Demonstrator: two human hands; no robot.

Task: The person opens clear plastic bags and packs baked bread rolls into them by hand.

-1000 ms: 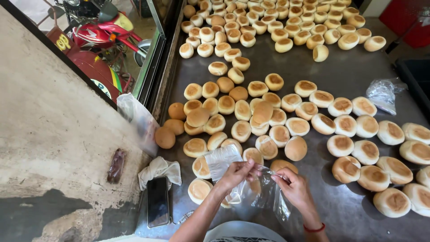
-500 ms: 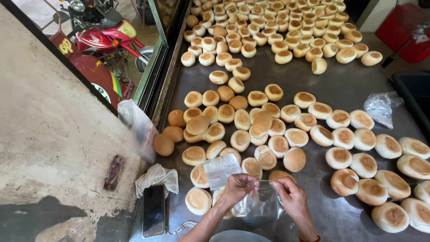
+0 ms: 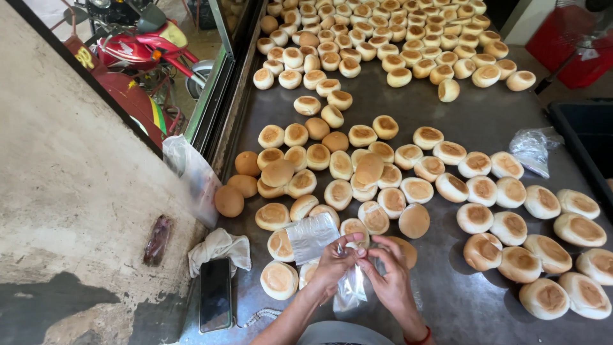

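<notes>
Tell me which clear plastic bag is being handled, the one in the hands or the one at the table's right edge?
The clear bag pinched between the left hand and right hand at the bottom centre. The other crumpled bag lies untouched at the right, beyond the buns.

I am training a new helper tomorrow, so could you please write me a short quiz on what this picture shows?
1. True or false: both hands are pinching the same clear plastic bag.
2. Which thing lies nearest the white cloth at the table's left edge? A) a black phone B) a red crate C) a crumpled clear bag
3. Fill in: the left hand and right hand work above a dark ____ table covered with round buns.

Key
1. True: the fingers of both hands meet at the bag's mouth.
2. A: the black phone lies just below the cloth.
3. metal
</notes>
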